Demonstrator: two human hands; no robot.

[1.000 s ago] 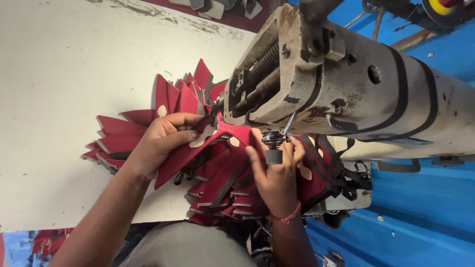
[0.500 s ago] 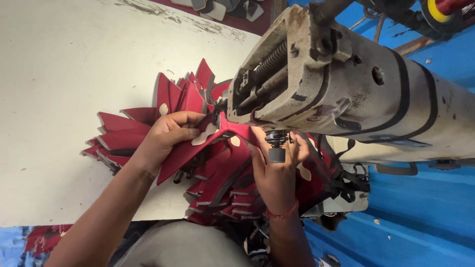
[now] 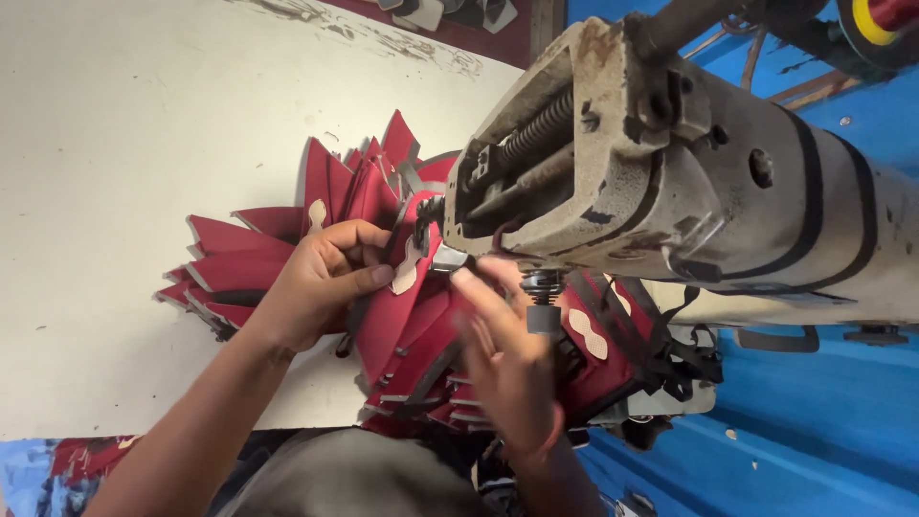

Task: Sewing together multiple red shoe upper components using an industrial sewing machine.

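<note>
Head view: both hands press red pieces under grey sewing machine.

1. The scene was brightly and evenly lit, as if by daylight.
2. The white table looked nearly washed out.
3. Soft shadows lay beneath the sewing machine head.
4. The right hand was smeared by motion blur.
5. The edges bent with wide-angle distortion.

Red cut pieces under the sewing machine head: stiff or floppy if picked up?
The red pointed fabric pieces probably hold shape somewhat: their tips fan out flat over the white table. Likely light, since the left hand grips a bundle. Stacked loose, so they may slide apart.
</note>
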